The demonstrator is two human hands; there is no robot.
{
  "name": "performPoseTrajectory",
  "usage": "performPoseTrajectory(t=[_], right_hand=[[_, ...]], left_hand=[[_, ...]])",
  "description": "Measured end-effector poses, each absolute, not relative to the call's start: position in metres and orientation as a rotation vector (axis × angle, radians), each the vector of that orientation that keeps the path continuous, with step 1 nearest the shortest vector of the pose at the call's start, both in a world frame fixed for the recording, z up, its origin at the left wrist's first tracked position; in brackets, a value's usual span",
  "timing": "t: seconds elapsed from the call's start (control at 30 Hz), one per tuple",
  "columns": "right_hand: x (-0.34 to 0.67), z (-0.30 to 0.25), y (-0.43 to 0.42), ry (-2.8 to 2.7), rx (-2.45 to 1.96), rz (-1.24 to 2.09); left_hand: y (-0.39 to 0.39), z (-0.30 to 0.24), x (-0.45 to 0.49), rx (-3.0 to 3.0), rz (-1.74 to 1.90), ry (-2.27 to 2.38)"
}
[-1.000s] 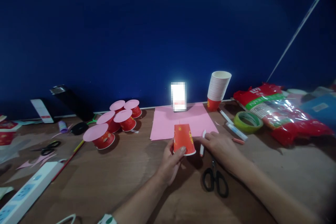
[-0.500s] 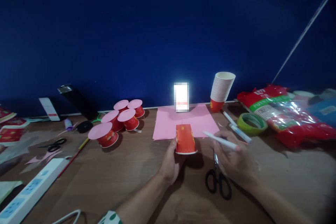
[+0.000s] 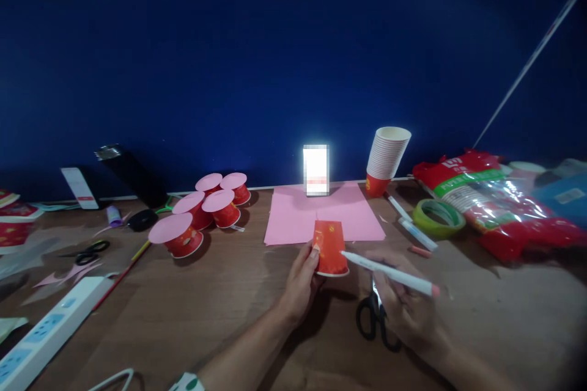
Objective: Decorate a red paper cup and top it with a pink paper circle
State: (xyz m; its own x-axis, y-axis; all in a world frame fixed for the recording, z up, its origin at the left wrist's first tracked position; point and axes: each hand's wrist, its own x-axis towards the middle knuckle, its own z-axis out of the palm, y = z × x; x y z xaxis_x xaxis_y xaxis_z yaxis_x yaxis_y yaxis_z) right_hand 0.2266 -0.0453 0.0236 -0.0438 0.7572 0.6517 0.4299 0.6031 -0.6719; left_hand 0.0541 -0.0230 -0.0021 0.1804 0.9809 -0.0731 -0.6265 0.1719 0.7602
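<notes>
A red paper cup [image 3: 331, 249], upside down with its white rim at the bottom, is gripped by my left hand [image 3: 300, 290]. My right hand [image 3: 408, 305] is closed round a white marker [image 3: 389, 273] with a pinkish end. The marker's tip meets or nearly meets the right side of the cup. Partly behind my right hand lie scissors with black handles [image 3: 367, 317]. Behind the cup are pink paper sheets [image 3: 288, 220].
Several red cups topped with pink discs [image 3: 170, 229] stand at left. A stack of paper cups [image 3: 387, 156], green tape [image 3: 439, 218], a marker cap [image 3: 420, 252] and a red plastic package [image 3: 499, 208] are at right. A white power strip [image 3: 57, 324] lies at lower left.
My left hand has turned the cup and shifted it slightly right and nearer. My right hand has lowered the marker, bringing its tip to the cup's side.
</notes>
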Motion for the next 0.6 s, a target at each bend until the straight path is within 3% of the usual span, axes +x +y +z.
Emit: performPoseTrajectory(t=[0.6], right_hand=[[0.2183, 0.026, -0.0471, -1.779, -0.887, 0.322]], left_hand=[[-0.023, -0.0019, 0.0544, 0.652, 1.218, 0.654]])
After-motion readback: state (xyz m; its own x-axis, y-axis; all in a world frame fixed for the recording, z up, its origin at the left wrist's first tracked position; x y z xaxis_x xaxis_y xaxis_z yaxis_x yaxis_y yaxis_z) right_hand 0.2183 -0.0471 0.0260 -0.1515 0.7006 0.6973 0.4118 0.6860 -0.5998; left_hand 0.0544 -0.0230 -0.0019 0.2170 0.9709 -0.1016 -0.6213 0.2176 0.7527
